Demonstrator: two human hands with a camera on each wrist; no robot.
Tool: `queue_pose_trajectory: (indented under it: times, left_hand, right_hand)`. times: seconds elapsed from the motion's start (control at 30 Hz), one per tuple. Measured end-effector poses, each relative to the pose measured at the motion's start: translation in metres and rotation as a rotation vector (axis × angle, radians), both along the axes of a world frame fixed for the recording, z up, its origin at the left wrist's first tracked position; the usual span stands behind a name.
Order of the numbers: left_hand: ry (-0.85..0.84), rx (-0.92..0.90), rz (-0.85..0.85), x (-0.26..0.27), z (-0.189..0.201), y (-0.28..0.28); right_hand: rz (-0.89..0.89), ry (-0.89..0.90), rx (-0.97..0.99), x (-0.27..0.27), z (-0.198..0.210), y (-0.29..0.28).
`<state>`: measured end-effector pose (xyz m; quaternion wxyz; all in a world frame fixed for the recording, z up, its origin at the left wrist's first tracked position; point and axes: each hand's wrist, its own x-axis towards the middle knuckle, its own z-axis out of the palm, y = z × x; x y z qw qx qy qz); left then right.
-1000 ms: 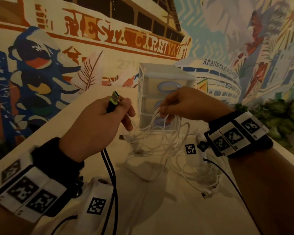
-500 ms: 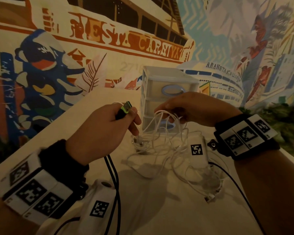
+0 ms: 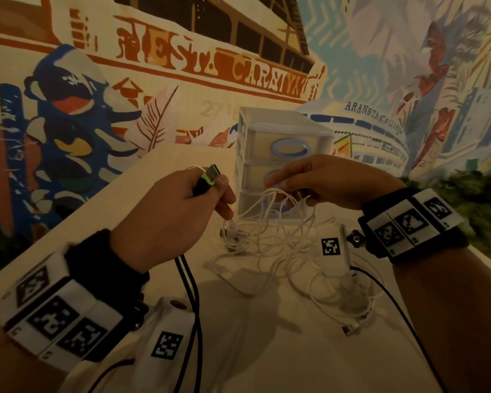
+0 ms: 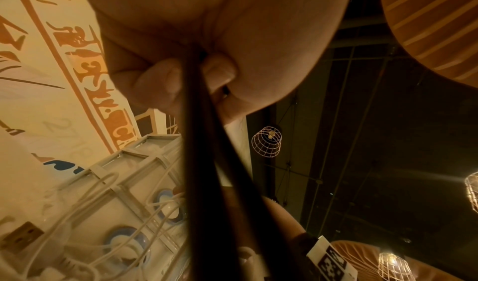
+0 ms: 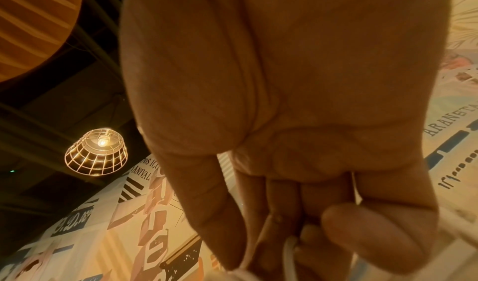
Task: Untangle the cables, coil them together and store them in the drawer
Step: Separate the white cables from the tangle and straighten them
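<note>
I am watching from far, and I take the drawer unit point(image 3: 281, 163) as my landmark. To the left of it, the left hand point(image 3: 170, 219) is clenching around the black cable point(image 3: 192, 307), with the green-edged plug point(image 3: 209, 180) standing out above the fingers point(image 4: 165, 80). Compared with a second ago, this plug is now tilting more toward the drawer unit and the hand is sitting a little lower. The black cable is hanging down doubled from the fist, apart from the white heap, so I judge it is nearly free of the tangle.

In front of the drawer unit, the white cables point(image 3: 270, 239) are lying in a loose knot on the table point(image 3: 253, 350), with several loops rising up. To the right, the right hand point(image 3: 332, 182) is pinching these loops, and it is now lower and closer to the table than before. The untangling is only starting; no coil is made, and all drawers are looking closed.

Some things I cannot make out. The right fingertips are hiding where exactly the loops are crossing. How many white cables are in the heap, I cannot tell. In the right wrist view, the palm is covering almost everything.
</note>
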<state>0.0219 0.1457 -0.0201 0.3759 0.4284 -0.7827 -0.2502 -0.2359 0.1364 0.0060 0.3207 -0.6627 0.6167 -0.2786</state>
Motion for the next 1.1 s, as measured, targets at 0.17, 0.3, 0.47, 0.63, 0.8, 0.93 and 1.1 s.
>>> queue_pose_trajectory:
  times: [0.17,0.3,0.47,0.63,0.8,0.93,1.1]
  left_hand:
    - [0.144,0.017,-0.005,-0.001,-0.001,-0.002]
    - [0.289,0.024,0.016,-0.001,-0.001,-0.005]
    - [0.378,0.010,-0.013,0.001,0.000,-0.006]
    - [0.381,0.022,-0.039,0.001,0.003,-0.002]
    - [0.384,0.010,-0.030,0.000,0.003,-0.001]
    - [0.402,-0.003,-0.028,0.001,0.002,-0.005]
    - [0.362,0.002,-0.011,0.000,0.001,-0.004]
  right_hand:
    - [0.034,0.046,0.052,-0.005,0.000,0.003]
    - [0.081,0.078,0.056,-0.007,0.001,0.004]
    - [0.123,0.205,0.064,-0.006,0.004,0.010]
    - [0.098,0.223,0.075,-0.004,0.002,0.007]
    - [0.086,0.233,0.063,-0.006,0.000,0.003]
    - [0.096,0.286,0.070,-0.004,0.003,0.007]
    - [0.020,0.502,0.033,0.003,0.011,0.012]
